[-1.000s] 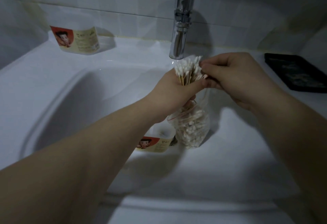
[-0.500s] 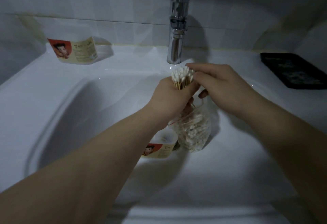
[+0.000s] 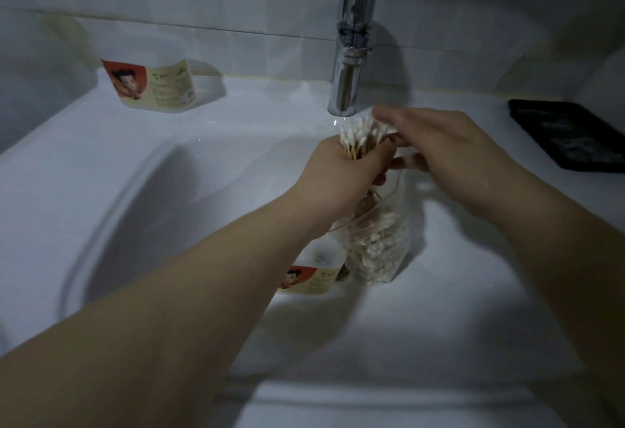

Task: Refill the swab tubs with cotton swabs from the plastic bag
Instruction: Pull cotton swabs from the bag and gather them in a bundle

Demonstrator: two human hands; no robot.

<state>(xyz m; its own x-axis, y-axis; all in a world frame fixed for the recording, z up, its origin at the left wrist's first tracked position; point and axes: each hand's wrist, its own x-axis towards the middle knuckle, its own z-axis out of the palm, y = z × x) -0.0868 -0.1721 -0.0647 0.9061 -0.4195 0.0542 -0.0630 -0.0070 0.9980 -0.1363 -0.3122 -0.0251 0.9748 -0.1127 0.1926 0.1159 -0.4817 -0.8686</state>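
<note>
You are mid-refill: your left hand point(image 3: 338, 174) grips a bunch of cotton swabs point(image 3: 360, 136) upright under the tap point(image 3: 351, 52), and your right hand point(image 3: 443, 150) lies over their tips; blur hides whether it pinches or only pats them. The plastic bag point(image 3: 378, 245), half full of swabs, stands in the sink point(image 3: 101, 170) against the near tub point(image 3: 313, 275). Next, I judge, you square the bunch and lower it into that tub. It and the far tub point(image 3: 152, 86) on the back ledge bear red-and-cream labels with a cartoon face; the writing is unreadable.
</note>
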